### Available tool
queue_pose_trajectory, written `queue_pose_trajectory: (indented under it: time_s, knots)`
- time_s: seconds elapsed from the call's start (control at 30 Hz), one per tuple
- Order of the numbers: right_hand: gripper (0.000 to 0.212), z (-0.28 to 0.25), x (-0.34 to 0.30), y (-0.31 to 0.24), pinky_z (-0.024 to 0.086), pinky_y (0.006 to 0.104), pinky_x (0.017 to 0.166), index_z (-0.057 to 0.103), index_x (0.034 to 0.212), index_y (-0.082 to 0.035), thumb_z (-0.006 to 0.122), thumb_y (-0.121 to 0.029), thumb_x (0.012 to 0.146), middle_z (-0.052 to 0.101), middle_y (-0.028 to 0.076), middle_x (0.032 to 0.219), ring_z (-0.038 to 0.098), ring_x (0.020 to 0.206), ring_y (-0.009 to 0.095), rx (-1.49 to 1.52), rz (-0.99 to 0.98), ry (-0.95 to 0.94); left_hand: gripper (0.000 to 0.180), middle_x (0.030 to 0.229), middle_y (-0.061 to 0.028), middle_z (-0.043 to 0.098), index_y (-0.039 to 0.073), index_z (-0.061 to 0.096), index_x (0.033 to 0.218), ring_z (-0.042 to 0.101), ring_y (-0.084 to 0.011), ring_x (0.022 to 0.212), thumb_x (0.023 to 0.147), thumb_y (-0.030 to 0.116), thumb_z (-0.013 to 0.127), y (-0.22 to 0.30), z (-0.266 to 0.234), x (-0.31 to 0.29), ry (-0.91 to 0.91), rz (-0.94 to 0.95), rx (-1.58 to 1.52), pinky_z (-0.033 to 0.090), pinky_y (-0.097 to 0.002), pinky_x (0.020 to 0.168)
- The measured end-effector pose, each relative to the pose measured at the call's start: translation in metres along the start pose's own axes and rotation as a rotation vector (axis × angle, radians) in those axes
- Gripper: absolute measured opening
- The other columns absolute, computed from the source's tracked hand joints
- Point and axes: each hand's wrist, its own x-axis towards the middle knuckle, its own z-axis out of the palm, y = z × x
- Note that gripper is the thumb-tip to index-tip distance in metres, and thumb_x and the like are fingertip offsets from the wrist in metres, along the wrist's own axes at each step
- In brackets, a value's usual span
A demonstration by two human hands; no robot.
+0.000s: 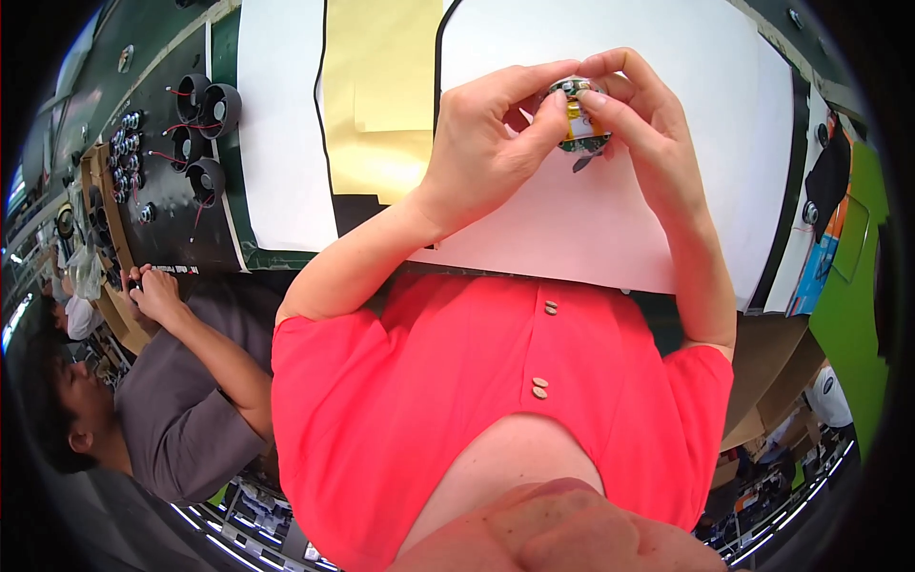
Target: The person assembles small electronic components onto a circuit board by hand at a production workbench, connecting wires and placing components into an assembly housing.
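Above the white sheet (620, 219), a small round green circuit board (593, 147) with a yellow-and-white block on it is pinched between my hands. My left hand (496, 133) grips its left side with thumb and fingers. From the right, my right hand (653, 124) has its thumb pressed on the upper part, with the fingers curled behind. A small dark tab (581, 164) sticks out below the board. My fingertips partly hide the board's upper edge.
On the left, several dark grey cup-shaped housings (221, 110) with red wires stand near small round speaker-like parts (126, 157). A yellow sheet (381, 86) lies beside a black cord (438, 76). A co-worker's hands (152, 291) are at the lower left. A black cloth-like piece (829, 176) lies at right.
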Motion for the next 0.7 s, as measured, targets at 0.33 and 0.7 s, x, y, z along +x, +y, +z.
queue_pose_trajectory:
  time_s: [0.33,0.7]
  knots:
    - [0.020,-0.0042,0.0021,-0.0007,0.044,0.0191,0.065,0.059,0.118,-0.005,0.058,-0.017,0.102,0.068,0.000,0.092,0.059,0.081,0.004,-0.014,-0.024,-0.125,0.032,0.084,-0.0052,0.072,-0.001,0.069,0.124,0.067,-0.0088,0.073,0.093,0.005,0.062,0.0017,-0.0044,-0.0017,0.010,-0.049,-0.112,0.053,-0.0238,0.061]
    - [0.020,-0.0047,0.0017,-0.0019,0.050,0.0232,0.077,0.060,0.116,-0.005,0.057,-0.014,0.099,0.069,0.004,0.103,0.063,0.093,0.009,0.183,0.074,-0.126,0.037,0.093,-0.0038,0.072,0.004,0.064,0.136,0.067,-0.0065,0.081,0.099,0.004,0.059,0.0002,-0.0063,0.0006,-0.092,-0.023,-0.066,0.054,-0.0216,0.070]
